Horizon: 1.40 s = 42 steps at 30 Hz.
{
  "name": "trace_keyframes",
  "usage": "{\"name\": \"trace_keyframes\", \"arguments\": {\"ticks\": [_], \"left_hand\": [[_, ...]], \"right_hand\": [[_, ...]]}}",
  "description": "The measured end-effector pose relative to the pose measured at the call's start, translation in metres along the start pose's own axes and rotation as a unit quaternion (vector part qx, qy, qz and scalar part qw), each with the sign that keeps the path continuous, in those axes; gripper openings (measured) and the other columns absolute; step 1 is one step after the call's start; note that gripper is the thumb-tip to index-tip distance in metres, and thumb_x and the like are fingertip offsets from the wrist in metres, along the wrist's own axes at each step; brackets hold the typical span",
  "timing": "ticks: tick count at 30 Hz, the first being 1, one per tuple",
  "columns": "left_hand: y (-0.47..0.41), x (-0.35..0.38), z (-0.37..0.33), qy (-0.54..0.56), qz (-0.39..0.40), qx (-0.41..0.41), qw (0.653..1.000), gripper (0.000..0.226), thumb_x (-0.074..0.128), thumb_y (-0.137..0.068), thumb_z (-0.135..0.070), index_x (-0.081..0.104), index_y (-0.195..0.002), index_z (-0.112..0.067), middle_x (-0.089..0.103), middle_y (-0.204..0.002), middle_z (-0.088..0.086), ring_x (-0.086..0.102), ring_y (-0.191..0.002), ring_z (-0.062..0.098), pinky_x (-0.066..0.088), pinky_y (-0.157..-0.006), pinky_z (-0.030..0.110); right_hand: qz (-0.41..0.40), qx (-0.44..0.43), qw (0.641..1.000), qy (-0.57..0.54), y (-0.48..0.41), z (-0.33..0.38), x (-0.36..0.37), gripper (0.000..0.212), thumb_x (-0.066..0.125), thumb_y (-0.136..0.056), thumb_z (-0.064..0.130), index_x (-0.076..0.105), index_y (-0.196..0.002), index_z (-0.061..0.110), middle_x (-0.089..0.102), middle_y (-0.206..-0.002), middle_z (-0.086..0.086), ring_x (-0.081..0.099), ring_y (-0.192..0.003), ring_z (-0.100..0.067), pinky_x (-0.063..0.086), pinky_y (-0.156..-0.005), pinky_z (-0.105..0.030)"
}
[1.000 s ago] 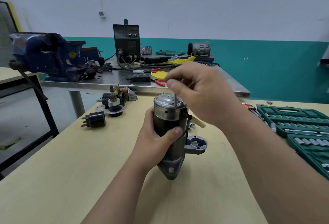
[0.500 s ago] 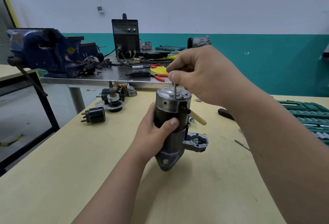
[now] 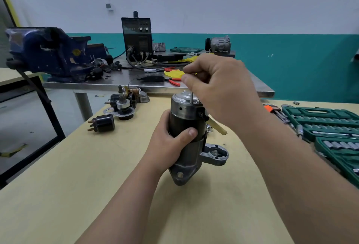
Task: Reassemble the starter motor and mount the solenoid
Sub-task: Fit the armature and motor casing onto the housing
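The starter motor [image 3: 186, 119] stands upright on the yellow table [image 3: 77, 185], silver end cap on top, nose housing down. My left hand [image 3: 169, 142] is wrapped around its black body. My right hand [image 3: 217, 86] is above the cap, fingers pinched on a thin metal through bolt [image 3: 191, 97] that stands upright in the cap's rim. A black solenoid [image 3: 103, 123] with copper terminals lies on the table to the left, apart from the motor.
Other starter parts [image 3: 124, 104] sit at the table's far left edge. Open green socket sets [image 3: 330, 127] lie at the right. Behind stands a steel bench [image 3: 124, 84] with a blue vise [image 3: 48, 53], a black welder [image 3: 137, 38] and red pliers [image 3: 173, 81].
My right hand stays pinched on the bolt over the cap, with only small shifts. The camera has moved a little; the socket sets come back into view at right.
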<state>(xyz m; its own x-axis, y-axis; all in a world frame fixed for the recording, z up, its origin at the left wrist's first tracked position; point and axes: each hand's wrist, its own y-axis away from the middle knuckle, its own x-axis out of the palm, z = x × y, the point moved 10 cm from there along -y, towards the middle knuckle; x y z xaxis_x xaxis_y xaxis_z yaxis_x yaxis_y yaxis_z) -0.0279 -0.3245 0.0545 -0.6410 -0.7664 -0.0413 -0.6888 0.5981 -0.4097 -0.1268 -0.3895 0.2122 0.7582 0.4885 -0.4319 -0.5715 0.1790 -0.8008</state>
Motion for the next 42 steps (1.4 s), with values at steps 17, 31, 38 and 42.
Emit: {"name": "trace_keyframes", "arguments": {"ticks": [17, 31, 38, 42], "left_hand": [[0.013, -0.008, 0.027, -0.069, 0.02, -0.077, 0.994, 0.069, 0.079, -0.05, -0.038, 0.053, -0.114, -0.031, 0.071, -0.098, -0.007, 0.07, -0.088, 0.01, 0.054, -0.07, 0.025], [0.017, -0.005, 0.024, -0.047, 0.009, -0.065, 0.997, 0.07, 0.078, -0.053, -0.031, 0.052, -0.118, -0.022, 0.071, -0.102, -0.001, 0.071, -0.092, 0.018, 0.059, -0.076, 0.036], [0.021, -0.005, 0.019, -0.023, 0.011, -0.052, 0.998, 0.071, 0.081, -0.054, -0.03, 0.052, -0.118, -0.03, 0.071, -0.105, -0.004, 0.07, -0.096, 0.015, 0.057, -0.074, 0.029], [0.023, -0.004, 0.014, -0.023, -0.019, -0.037, 0.999, 0.064, 0.083, -0.055, -0.035, 0.052, -0.11, -0.041, 0.07, -0.102, -0.011, 0.07, -0.093, 0.01, 0.057, -0.071, 0.024]], "right_hand": [[0.174, 0.203, 0.951, -0.157, 0.048, -0.068, 0.058, 0.064, 0.079, -0.072, 0.039, 0.043, -0.123, 0.048, 0.059, -0.108, 0.025, 0.058, -0.094, 0.01, 0.052, -0.081, -0.02], [0.15, 0.181, 0.967, -0.103, 0.048, -0.062, 0.057, 0.067, 0.077, -0.068, 0.047, 0.041, -0.124, 0.046, 0.055, -0.105, 0.028, 0.05, -0.094, 0.02, 0.046, -0.07, -0.009], [0.164, 0.153, 0.968, -0.109, 0.055, -0.054, 0.056, 0.072, 0.079, -0.071, 0.04, 0.039, -0.131, 0.046, 0.056, -0.116, 0.026, 0.053, -0.103, 0.012, 0.046, -0.083, -0.013], [0.178, 0.146, 0.972, -0.043, 0.054, -0.051, 0.048, 0.075, 0.076, -0.07, 0.051, 0.034, -0.132, 0.048, 0.05, -0.115, 0.032, 0.049, -0.099, 0.016, 0.039, -0.079, -0.005]]}}
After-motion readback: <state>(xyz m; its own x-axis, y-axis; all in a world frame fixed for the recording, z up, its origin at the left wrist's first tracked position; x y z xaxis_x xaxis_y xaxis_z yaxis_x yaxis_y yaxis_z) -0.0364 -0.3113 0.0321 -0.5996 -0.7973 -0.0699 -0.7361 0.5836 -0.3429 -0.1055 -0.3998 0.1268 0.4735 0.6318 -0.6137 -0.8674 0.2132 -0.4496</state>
